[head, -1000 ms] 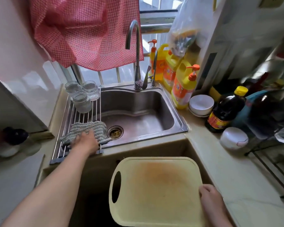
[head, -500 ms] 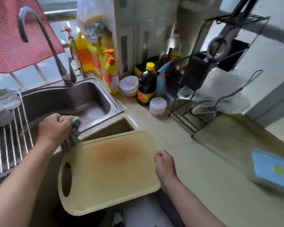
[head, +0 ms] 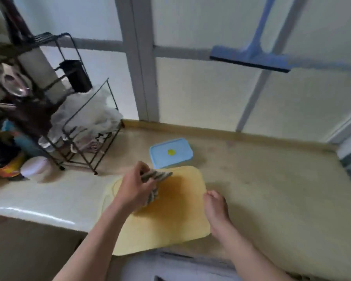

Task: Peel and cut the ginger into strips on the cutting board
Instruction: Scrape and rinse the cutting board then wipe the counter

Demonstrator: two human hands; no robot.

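Observation:
A pale yellow cutting board (head: 170, 218) with a brownish stain lies on the beige counter, its near edge hanging over the counter's front. My left hand (head: 133, 189) grips a grey striped dishcloth (head: 156, 176) and holds it on the board's far left part. My right hand (head: 216, 205) holds the board's right edge. No ginger or knife is in view.
A light blue lidded container (head: 170, 153) sits just behind the board. A black wire rack (head: 85, 138) with plastic bags stands at the left, a white lidded jar (head: 36, 167) beside it. A blue squeegee (head: 249, 59) hangs on the wall. Bare counter (head: 272, 179) stretches to the right.
My left hand picked the cloth off the sink rack and brought it onto the board. Both hands carried the board right, from the sink onto the counter. The view swung right.

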